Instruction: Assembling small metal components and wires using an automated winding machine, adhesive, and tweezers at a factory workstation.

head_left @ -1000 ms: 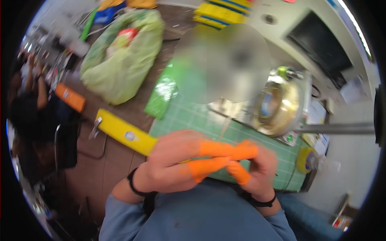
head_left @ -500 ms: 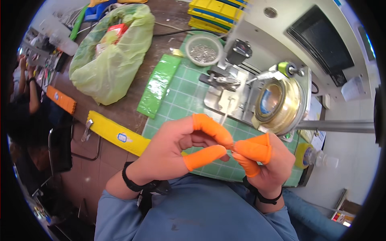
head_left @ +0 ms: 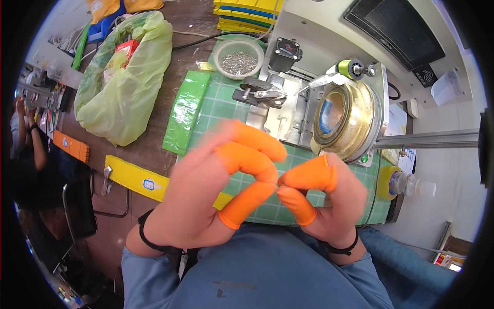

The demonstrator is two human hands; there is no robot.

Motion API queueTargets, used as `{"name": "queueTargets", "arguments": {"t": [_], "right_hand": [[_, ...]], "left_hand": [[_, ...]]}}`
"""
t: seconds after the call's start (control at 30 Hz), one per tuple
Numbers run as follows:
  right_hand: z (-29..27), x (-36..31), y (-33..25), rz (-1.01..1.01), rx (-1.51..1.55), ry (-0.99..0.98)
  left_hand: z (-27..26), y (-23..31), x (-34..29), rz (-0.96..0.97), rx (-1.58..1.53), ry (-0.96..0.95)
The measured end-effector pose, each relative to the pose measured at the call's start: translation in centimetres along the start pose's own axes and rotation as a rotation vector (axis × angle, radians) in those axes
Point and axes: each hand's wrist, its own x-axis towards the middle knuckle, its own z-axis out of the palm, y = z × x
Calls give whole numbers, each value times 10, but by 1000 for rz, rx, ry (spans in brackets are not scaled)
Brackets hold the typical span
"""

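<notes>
Orange finger cots cover the thumb and two fingers of my left hand [head_left: 203, 193], and the thumb and index finger of my right hand [head_left: 334, 201]. Both hands pinch, their fingertips meeting over the near part of a green gridded mat [head_left: 265, 210]. Whatever sits between the tips is too small to make out. My left hand is partly smeared by motion, with its middle finger raised above the pinch. Just beyond the hands stands a bench machine with a metal fixture [head_left: 280, 121] and a large yellowish, translucent roll [head_left: 355, 121].
A translucent bowl [head_left: 239, 59] holds many small metal pieces. Left of it lie a green packet [head_left: 186, 110], a pale green plastic bag [head_left: 126, 103] and a yellow strip [head_left: 135, 175]. A plastic bottle [head_left: 411, 185] stands right. Another person's arm [head_left: 38, 144] shows far left.
The whole view has shifted, so the bench things sit further left. My left hand has turned, its middle finger now lifted and forward. The fingertips of both hands stay together.
</notes>
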Motion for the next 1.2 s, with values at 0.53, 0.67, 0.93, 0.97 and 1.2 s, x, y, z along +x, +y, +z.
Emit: {"name": "queueTargets", "arguments": {"t": [0.53,0.67,0.93,0.97,1.2], "right_hand": [[74,15,45,440,853,401],[77,25,48,457,880,494],[83,29,56,418,821,527],[84,28,59,390,795,515],[86,30,72,310,644,504]], "left_hand": [[1,-63,71,234,386,67],[1,-65,74,284,423,70],[-2,-68,78,302,422,32],[-2,-68,80,319,423,23],[0,-67,79,336,438,31]]}}
